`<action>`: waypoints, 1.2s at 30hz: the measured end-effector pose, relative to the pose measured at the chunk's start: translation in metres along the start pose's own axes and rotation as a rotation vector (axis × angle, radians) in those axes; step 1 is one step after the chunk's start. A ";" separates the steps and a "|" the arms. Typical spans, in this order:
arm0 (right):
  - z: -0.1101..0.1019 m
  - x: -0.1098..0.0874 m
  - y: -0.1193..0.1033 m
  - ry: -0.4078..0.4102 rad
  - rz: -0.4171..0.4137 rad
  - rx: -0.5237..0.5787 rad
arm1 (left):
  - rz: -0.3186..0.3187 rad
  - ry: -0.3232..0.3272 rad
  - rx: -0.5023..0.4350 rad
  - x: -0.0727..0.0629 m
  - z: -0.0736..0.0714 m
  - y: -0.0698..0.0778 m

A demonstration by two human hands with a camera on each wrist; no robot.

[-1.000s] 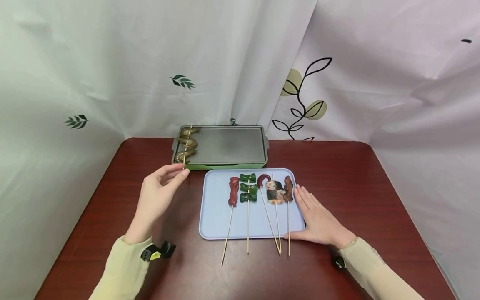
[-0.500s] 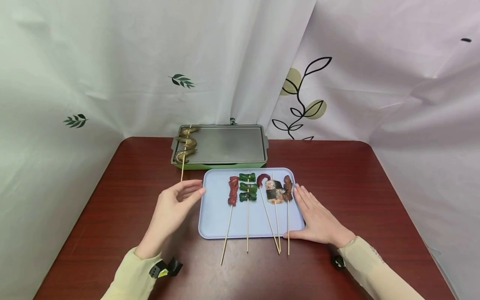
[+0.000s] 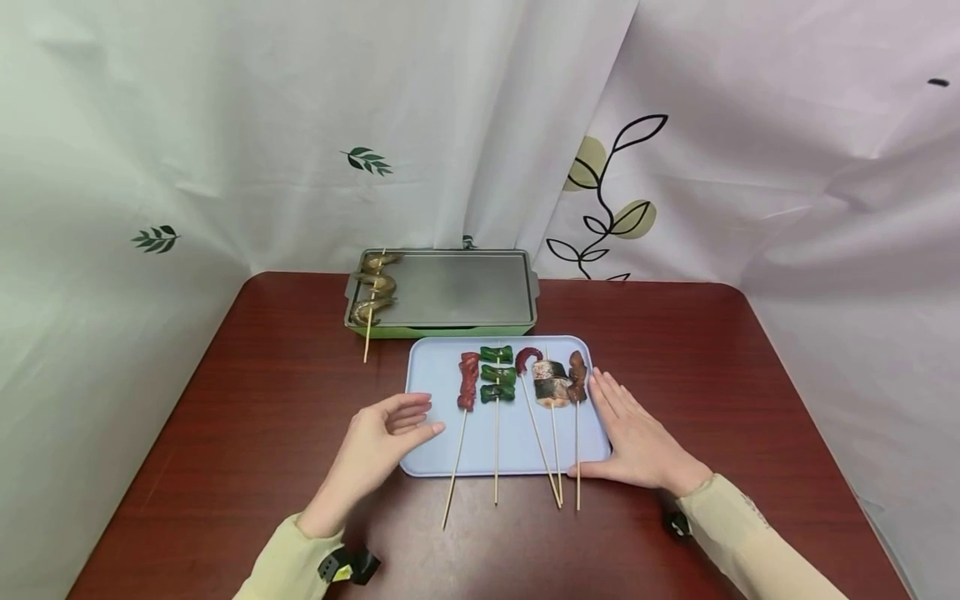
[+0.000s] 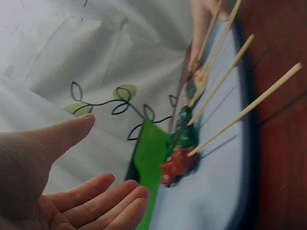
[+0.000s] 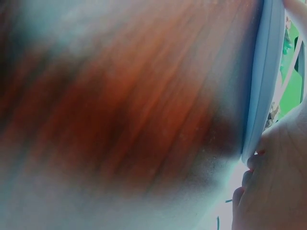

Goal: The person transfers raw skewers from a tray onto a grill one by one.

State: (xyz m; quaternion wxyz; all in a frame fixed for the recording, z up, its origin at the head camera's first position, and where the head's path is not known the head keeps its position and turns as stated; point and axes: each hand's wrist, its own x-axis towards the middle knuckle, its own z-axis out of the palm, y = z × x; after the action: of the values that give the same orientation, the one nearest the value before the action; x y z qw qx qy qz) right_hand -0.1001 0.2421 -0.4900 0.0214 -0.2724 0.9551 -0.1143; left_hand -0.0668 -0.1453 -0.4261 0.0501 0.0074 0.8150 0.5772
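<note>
Here's the red meat skewer, lying towards ten o'clock on the blue tray, its stick running past the rim near seven. And your left grip has swung in by the tray's nine o'clock side, thumb and fingers parted, holding nothing! A second ago it pinched the shrimp skewer; now that one lies alone along the nine o'clock side of the grill, so it looks settled, leaving this hand free. Your right grip, fingers straight, grasps nothing, resting against the tray around three o'clock.
</note>
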 end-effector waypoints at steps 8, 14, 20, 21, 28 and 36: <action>0.000 0.000 0.000 0.006 0.000 0.014 | -0.033 -0.031 0.024 -0.005 0.017 -0.017; 0.000 -0.001 0.000 0.009 -0.002 0.012 | -0.044 -0.070 0.039 -0.008 0.022 -0.026; 0.000 -0.001 0.000 0.009 -0.005 0.014 | -0.055 -0.111 0.020 -0.009 0.027 -0.030; 0.000 -0.001 0.000 0.009 -0.005 0.014 | -0.054 -0.116 0.019 -0.009 0.027 -0.030; -0.001 -0.001 -0.001 0.006 0.000 0.016 | -0.059 -0.149 0.041 -0.006 0.031 -0.033; -0.001 -0.001 -0.001 0.007 -0.002 0.013 | -0.020 -0.196 0.106 -0.004 0.034 -0.033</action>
State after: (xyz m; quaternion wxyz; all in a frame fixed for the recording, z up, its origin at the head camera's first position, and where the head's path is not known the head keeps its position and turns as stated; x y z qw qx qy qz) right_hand -0.0991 0.2421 -0.4891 0.0200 -0.2727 0.9542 -0.1216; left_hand -0.0587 -0.1247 -0.4677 0.1350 0.0582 0.8357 0.5291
